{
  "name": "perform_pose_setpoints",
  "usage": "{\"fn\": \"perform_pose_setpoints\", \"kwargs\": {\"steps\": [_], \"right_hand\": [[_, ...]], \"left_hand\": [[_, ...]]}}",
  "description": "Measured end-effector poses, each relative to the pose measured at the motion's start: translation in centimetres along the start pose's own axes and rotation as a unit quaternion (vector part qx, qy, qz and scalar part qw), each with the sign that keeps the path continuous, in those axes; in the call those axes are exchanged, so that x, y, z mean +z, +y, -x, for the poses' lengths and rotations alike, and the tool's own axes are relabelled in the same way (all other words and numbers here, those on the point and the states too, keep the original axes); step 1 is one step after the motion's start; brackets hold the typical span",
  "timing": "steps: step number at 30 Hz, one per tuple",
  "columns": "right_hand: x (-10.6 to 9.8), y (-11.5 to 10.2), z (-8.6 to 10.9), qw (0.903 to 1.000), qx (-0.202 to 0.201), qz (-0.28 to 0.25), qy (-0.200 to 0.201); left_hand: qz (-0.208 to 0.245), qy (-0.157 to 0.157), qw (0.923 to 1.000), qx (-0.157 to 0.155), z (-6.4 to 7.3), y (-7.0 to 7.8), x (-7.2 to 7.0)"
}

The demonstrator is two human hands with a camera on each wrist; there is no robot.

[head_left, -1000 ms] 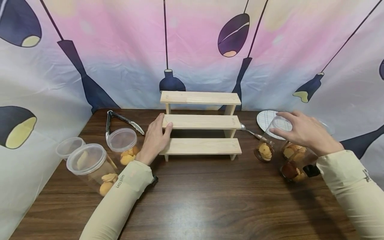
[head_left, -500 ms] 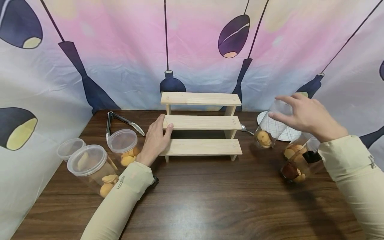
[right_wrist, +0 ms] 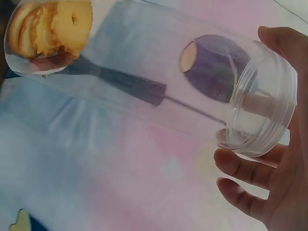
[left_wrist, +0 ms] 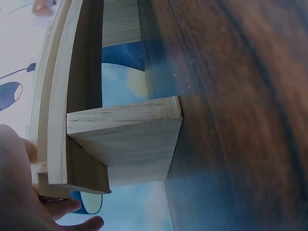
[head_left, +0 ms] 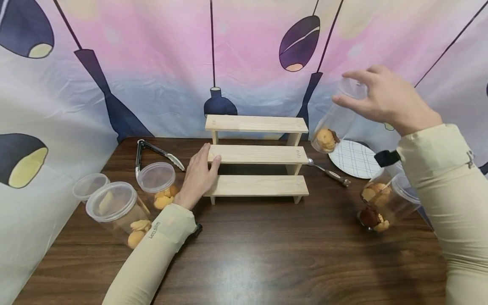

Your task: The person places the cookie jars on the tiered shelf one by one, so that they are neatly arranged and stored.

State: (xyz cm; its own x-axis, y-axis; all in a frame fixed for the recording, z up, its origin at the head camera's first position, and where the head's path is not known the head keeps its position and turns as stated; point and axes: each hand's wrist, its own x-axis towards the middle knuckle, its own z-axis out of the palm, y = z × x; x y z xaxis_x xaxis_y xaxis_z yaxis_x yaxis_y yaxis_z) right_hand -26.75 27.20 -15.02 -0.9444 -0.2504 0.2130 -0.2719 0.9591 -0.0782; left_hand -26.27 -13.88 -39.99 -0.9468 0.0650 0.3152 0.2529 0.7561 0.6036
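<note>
My right hand (head_left: 392, 99) grips a tall clear plastic jar (head_left: 337, 120) by its lidded top, thumb on one side and fingers on the other. The jar hangs tilted in the air at the right of the stand, above the table. Several round cookies (right_wrist: 55, 29) lie at its bottom. A three-step wooden stand (head_left: 257, 154) stands at the back middle of the table. At the left end of its middle step, my left hand (head_left: 198, 176) holds the board, the thumb over its face. In the left wrist view, fingertips (left_wrist: 89, 225) show past the board's end.
Clear lidded jars (head_left: 112, 203) with cookies stand at the left, beside metal tongs (head_left: 156, 150). At the right are more cookie jars (head_left: 385, 203), partly behind the right sleeve, a checked round plate (head_left: 356, 163) and a spoon (head_left: 329, 173). A printed cloth (head_left: 164, 63) hangs behind the table.
My right hand has lifted the cookie jar off the table and raised it, uncovering the plate and spoon. The left hand stays on the stand.
</note>
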Motion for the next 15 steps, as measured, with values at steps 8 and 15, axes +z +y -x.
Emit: {"fn": "perform_pose_setpoints", "kwargs": {"steps": [8, 15], "right_hand": [[-1.4, -4.4, -4.2, 0.9994, -0.021, -0.014, 0.025], [-1.2, -8.8, -7.3, 0.9975, -0.038, -0.048, 0.036]], "left_hand": [[0.002, 0.004, 1.0000, -0.003, 0.2, -0.2, -0.2], [0.003, 0.009, 1.0000, -0.003, 0.4, -0.3, -0.3]]}}
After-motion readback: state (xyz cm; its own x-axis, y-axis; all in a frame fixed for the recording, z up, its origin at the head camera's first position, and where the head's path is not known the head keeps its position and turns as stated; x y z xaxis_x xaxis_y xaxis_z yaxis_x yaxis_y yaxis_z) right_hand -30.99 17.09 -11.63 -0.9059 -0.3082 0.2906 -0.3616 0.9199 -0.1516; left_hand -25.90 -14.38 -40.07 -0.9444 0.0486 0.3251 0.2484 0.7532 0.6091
